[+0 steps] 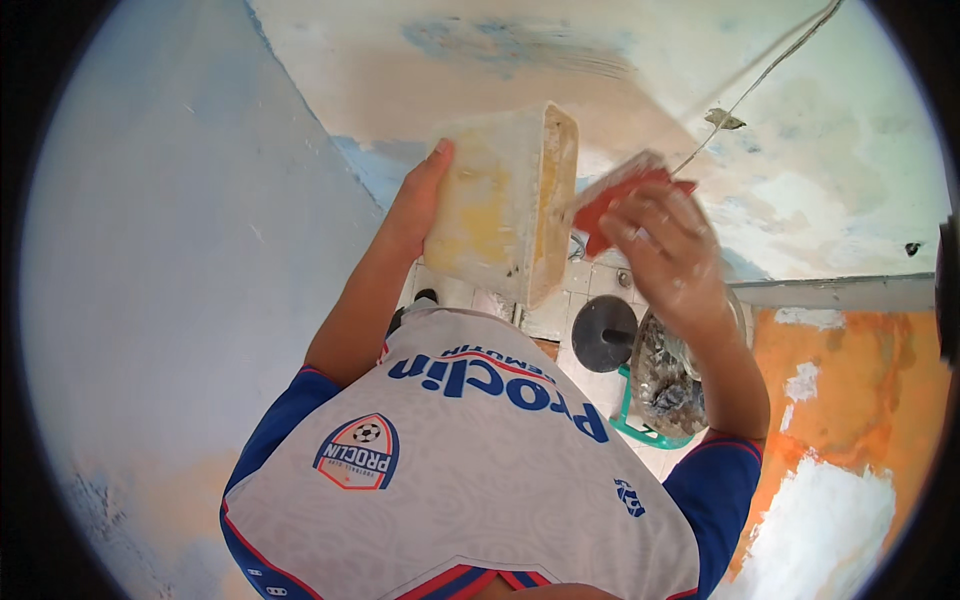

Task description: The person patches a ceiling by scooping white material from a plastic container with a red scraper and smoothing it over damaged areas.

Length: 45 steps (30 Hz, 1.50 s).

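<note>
My left hand grips the side of a rectangular plastic tub, whitish with yellow patches and smeared with dried filler. The tub is raised in front of my chest and tilted, its pale crusted edge facing right; what lies inside is hidden from this angle. Close to that edge, my right hand is closed around a red scraper with a broad greyish blade edge. Motion smears the fingers and the tool slightly. Whether the scraper touches the tub, I cannot tell.
Ahead stands a patchy white, beige and blue wall with a cable across it. A grey-blue wall is close on my left, an orange one on the right. Below are a dirty basin, a green plastic stool and a black disc.
</note>
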Tool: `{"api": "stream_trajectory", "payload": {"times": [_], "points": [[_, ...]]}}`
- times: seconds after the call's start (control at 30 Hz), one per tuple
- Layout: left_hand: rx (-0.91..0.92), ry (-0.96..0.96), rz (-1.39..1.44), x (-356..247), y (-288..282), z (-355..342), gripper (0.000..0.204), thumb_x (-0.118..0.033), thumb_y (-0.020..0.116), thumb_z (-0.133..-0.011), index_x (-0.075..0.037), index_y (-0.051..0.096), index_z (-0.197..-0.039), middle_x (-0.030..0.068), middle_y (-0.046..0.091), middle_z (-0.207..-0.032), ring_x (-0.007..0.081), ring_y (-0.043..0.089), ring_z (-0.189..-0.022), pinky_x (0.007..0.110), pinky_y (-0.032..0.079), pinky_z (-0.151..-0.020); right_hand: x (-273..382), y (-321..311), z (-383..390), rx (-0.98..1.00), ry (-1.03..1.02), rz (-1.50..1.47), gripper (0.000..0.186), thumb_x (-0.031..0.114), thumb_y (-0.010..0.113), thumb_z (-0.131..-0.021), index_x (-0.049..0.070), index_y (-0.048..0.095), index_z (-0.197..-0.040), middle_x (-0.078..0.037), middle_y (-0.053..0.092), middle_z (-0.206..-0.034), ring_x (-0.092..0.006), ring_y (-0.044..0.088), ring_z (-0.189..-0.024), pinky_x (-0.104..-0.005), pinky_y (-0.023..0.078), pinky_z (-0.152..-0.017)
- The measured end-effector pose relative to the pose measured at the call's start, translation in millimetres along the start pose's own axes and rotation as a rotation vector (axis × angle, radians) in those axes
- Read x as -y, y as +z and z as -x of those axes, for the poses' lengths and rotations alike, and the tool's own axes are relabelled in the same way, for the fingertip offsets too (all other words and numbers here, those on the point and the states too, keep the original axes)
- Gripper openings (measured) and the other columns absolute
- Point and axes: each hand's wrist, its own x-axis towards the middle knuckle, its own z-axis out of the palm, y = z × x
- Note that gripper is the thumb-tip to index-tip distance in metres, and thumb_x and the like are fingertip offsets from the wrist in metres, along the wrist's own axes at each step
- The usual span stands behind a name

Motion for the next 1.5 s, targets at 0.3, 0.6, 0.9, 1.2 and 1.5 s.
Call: {"api": "stream_trajectory", "payload": {"times": [0.3,0.6,0.9,1.2,1.5], "points": [[0.006,0.018,-0.137,-27.3,-55.6,-28.3,0.067,-0.054,0.056,-0.104,0.004,0.057,-0.139,0.0125,0.068,-0.127,0.0186,0.066,-0.112,0.034,0.054,-0.096,-4.3,51.8,-60.5,-0.002,0.019,0.214,0.019,0.015,0.070,-0.076,0.010,0.067,-0.095,-0.002,0.062,-0.094,-0.0225,0.063,-0.100,-0.0407,0.056,-0.084],[0.002,-0.053,-0.043,-59.5,-85.6,-37.6,0.065,-0.052,0.053,-0.106,0.003,0.056,-0.140,0.0140,0.067,-0.129,0.0207,0.067,-0.115,0.035,0.055,-0.098,27.5,61.0,-88.6,0.172,0.252,-0.058,0.027,0.005,0.072,-0.075,0.009,0.072,-0.102,-0.003,0.070,-0.093,-0.0213,0.067,-0.095,-0.0378,0.057,-0.077],[0.110,-0.156,0.166,-47.2,-102.9,-44.2,0.067,-0.058,0.039,-0.108,-0.005,0.053,-0.147,0.0121,0.064,-0.138,0.0229,0.065,-0.121,0.038,0.054,-0.102,-19.8,52.0,-123.4,-0.077,1.053,-0.867,0.029,-0.004,0.072,-0.091,-0.001,0.071,-0.119,-0.009,0.077,-0.098,-0.0123,0.070,-0.089,-0.0293,0.057,-0.082],[0.510,-0.356,0.721,-11.6,-109.8,-56.5,0.065,-0.056,0.043,-0.107,-0.007,0.052,-0.148,0.0140,0.064,-0.139,0.0269,0.068,-0.120,0.046,0.058,-0.101,-32.0,36.1,-134.1,-0.292,1.098,-0.895,0.034,-0.002,0.072,-0.093,-0.003,0.067,-0.126,-0.011,0.076,-0.106,-0.0120,0.071,-0.082,-0.0241,0.058,-0.065],[0.595,-0.377,0.659,-37.6,-102.3,-25.3,0.073,-0.053,0.059,-0.101,-0.004,0.044,-0.153,0.0293,0.057,-0.138,0.0420,0.066,-0.112,0.047,0.060,-0.091,-34.1,73.0,-164.6,-0.658,1.074,-1.202,0.030,-0.002,0.070,-0.095,-0.008,0.064,-0.124,-0.015,0.074,-0.108,-0.0187,0.074,-0.088,-0.0303,0.063,-0.073]]}}
